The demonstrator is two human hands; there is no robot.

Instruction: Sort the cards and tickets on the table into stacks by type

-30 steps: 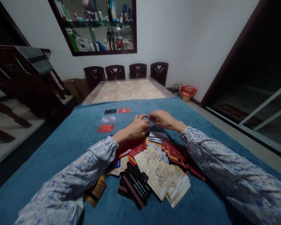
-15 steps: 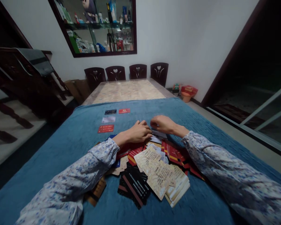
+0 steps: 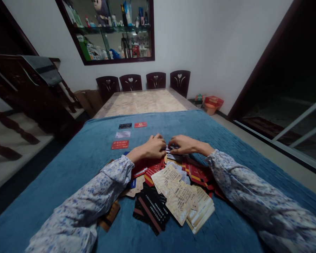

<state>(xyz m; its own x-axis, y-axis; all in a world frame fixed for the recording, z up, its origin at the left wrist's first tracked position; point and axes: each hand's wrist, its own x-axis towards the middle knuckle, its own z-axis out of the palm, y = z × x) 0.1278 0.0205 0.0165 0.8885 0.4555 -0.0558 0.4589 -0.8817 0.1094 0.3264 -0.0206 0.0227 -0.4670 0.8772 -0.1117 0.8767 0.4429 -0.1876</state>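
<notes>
My left hand (image 3: 153,147) lies over the far edge of a pile of cards, fingers together and bent down. What is under its fingertips is hidden. Opposite it, my right hand (image 3: 183,144) curls its fingers and thumb around the edge of some white cards (image 3: 175,157). Nearer me, the pile fans out into red cards (image 3: 197,172), cream patterned cards (image 3: 177,198), black striped cards (image 3: 153,211) and beige cards (image 3: 135,186). Brown-gold cards (image 3: 110,216) stick out beside my left sleeve.
Beyond my left hand, a black card (image 3: 125,126), a red card (image 3: 140,124), a pale lilac card (image 3: 123,134) and another red card (image 3: 120,144) lie separately on the blue cloth (image 3: 94,130). Past it shows the bare tabletop (image 3: 147,102), with several chairs (image 3: 156,81) behind.
My right hand has come down and nearer me onto the white cards, its fingers now bent over them. My left hand has shifted only slightly. The cards laid apart stay put.
</notes>
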